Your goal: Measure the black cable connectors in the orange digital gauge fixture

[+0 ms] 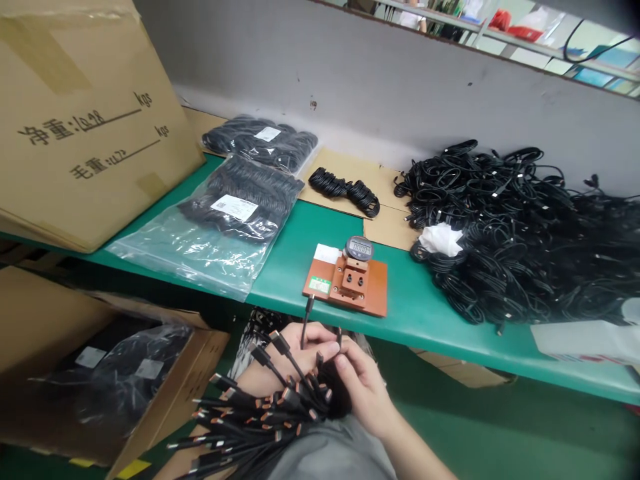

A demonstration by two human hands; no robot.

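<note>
A thick bundle of black cables (280,407), with flat connectors that show orange at the tips, lies across my left forearm and lap. My left hand (315,343) is closed around black cable at the bundle's far end, and one connector (309,307) sticks up past its fingers. Thumb and fingers of my right hand (363,377) pinch a black cable end (340,339) close beside the left fingertips. Just beyond both hands, a digital dial gauge (359,248) sits on a copper-coloured block fixture (373,287) near the table edge. Most of the gripped cable is hidden by my fingers.
A large heap of coiled black cables (500,227) covers the right of the green table (295,233). Clear bags of cables (240,193) and two small coils (345,190) lie behind. A cardboard box (85,127) stands left; an open carton (165,393) sits below.
</note>
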